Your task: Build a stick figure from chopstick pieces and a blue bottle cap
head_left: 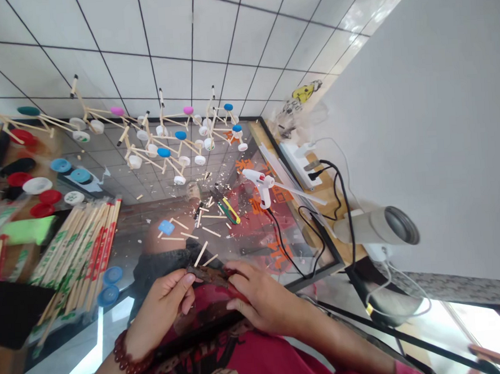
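Note:
My left hand (166,305), with a beaded bracelet at the wrist, pinches the left end of a dark brown, crumpled-looking piece (212,275) near the front edge of the glass table. The fingers of my right hand (256,295) are closed round its right end. Just beyond it lie short wooden sticks (201,254) and a blue square piece (166,227). Farther off are yellow-and-green cutters (230,211) among wood crumbs. A white glue gun (260,186) stands to the right, its black cable running forward.
Small stick models with bottle-cap wheels (164,152) line the back. Wrapped chopsticks (74,254), loose caps (40,185) and plastic bags are at left. A power strip (301,164) and a grey-white cylinder (375,227) sit beyond the right edge.

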Demonstrator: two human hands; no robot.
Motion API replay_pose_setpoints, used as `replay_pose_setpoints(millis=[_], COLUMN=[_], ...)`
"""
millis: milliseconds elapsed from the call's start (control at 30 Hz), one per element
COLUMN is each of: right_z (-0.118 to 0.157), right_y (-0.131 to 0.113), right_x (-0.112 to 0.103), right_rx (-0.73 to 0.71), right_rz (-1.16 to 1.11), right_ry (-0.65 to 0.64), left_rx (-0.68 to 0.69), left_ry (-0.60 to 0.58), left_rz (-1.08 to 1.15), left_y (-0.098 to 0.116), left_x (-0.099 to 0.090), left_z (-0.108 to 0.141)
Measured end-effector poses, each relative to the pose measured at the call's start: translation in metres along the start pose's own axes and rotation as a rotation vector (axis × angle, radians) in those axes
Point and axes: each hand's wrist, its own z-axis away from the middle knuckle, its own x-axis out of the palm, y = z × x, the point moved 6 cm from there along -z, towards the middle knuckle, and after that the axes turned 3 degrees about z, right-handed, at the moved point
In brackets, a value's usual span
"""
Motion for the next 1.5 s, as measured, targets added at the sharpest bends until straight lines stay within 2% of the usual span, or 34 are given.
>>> replay_pose_setpoints(millis=[167, 300, 500, 667, 767, 867, 1000, 1233, 1400, 1500], right_z=[-0.006, -0.009, -0.007, -0.009, -0.009, -0.010, -0.012, -0.009, -0.011, -0.014], right_y=[0.002, 0.001, 0.013, 0.010, 0.009, 0.005, -0.006, -0.009, -0.010, -0.013], right_x=[0.010, 0.009, -0.001, -0.007, -0.015, -0.017, -0.011, -0.004, -0.002, -0.004], right_rx=[0.041, 0.069, 0.272, 0.295, 0.315, 0.302, 0.200, 0.158, 0.137, 0.153], right_rz=[0.065, 0.077, -0.094, -0.008, 0.008, 0.004, -0.042, -0.119, -0.177, -0.155], right_ry=[-0.011, 0.006, 0.080, -0.047, -0.066, -0.078, -0.097, -0.142, -0.157, -0.125], left_rx=[0.009, 0.005, 0.021, 0.059, 0.055, 0.072, 0.103, 0.079, 0.192, 0.173], left_ry=[0.038, 0.053, 0.058, 0.040, -0.014, -0.011, 0.011, -0.048, 0.023, 0.044], left_rz=[0.019, 0.052, 0.102, 0.086, 0.094, 0.078, -0.020, -0.090, -0.133, -0.107], left_y=[-0.005, -0.007, -0.001, 0.012, 0.016, 0.019, 0.023, 0.019, 0.021, 0.021], left_x=[0.001, 0.001, 0.005, 0.012, 0.015, 0.012, 0.007, 0.002, 0.003, 0.004], left_z=[-0.001, 0.000, -0.001, 0.002, 0.003, 0.003, 0.004, 0.009, 0.007, 0.006])
